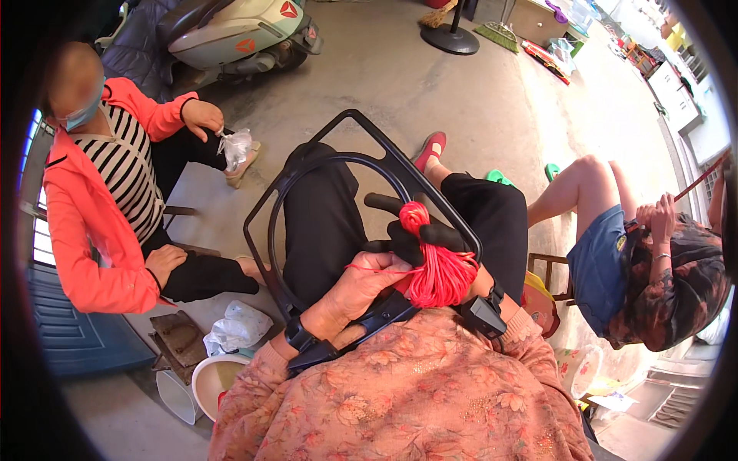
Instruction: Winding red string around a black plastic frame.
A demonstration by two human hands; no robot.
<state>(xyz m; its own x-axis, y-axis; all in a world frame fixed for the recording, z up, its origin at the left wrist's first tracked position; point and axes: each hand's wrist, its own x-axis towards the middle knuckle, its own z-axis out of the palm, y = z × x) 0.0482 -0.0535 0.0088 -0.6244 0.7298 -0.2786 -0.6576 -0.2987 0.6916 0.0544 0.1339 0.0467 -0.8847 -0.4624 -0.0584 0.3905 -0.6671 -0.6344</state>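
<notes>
Head view: glossy red cord bundle is just in front of the chest, at the right hand. Left hand pinches a thin red strand between thumb and index. Right-hand fingers look dark, probably gloved, with some spread and cord looped around them; palm is behind the bundle, so can't tell how firmly it's gripped.

Risks, my read: a loose pinch loses the strand; a sharp pull tightens crossed loops into a knot. If the right fingers tilt, coils could slide off. Strands could also snag on the black angular frame with a curved inner bar or the boxy black wrist unit.

Materials, near to far: orange floral blouse, soft and wrinkled, sparkly specks; cord smooth, thin, bunched into a fat tassel with a small wound knob on top; frame rigid, hard corners; matte black trousers below. Left, a seated person in a coral jacket holds a crinkled clear plastic bag. Farther off, a pale, smooth-panelled scooter on dusty concrete floor.
</notes>
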